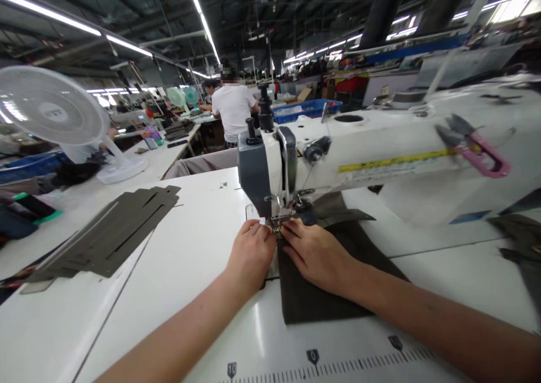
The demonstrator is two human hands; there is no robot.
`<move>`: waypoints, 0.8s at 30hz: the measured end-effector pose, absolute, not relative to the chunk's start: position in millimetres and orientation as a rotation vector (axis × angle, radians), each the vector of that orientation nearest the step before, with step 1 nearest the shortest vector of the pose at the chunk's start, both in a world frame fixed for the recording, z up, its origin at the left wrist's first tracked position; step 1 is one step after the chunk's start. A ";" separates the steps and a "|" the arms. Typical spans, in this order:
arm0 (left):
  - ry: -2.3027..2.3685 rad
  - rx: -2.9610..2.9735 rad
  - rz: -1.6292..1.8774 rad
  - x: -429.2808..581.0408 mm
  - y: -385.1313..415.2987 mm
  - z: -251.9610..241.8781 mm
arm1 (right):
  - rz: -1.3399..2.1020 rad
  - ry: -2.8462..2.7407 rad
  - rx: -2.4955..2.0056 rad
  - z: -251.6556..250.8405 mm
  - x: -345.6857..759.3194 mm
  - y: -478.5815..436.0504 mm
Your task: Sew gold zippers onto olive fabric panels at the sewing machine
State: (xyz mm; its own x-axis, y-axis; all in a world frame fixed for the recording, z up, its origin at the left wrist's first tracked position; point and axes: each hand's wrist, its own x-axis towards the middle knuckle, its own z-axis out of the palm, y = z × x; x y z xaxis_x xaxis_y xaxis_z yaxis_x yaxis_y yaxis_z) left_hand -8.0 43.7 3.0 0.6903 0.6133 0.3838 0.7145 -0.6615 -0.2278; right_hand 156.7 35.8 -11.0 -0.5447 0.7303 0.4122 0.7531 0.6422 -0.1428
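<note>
Left hand (251,253) and right hand (316,254) close together, flat on dark green cloth (321,287), holding it smooth by the sewing machine foot (276,222), fingers kept just back. Cut strips (110,231) piled on the white table (190,259).

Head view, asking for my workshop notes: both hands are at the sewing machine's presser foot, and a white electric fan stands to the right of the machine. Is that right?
Not quite: the head view shows the white electric fan to the left of the sewing machine, not the right. The rest stands: the left hand and the right hand are both at the presser foot.
</note>
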 end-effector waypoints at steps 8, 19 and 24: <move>-1.055 -2.531 -0.496 -8.8 48.2 -3.8 | -0.121 -2.371 -1.172 -14.2 154.2 35.9; -1.234 -2.622 -0.593 -15.9 46.9 -1.5 | -0.541 -2.311 -1.328 -4.6 203.9 29.2; -1.322 -2.656 -0.656 -22.3 26.7 9.9 | -0.495 -2.410 -1.389 -2.6 198.5 -26.5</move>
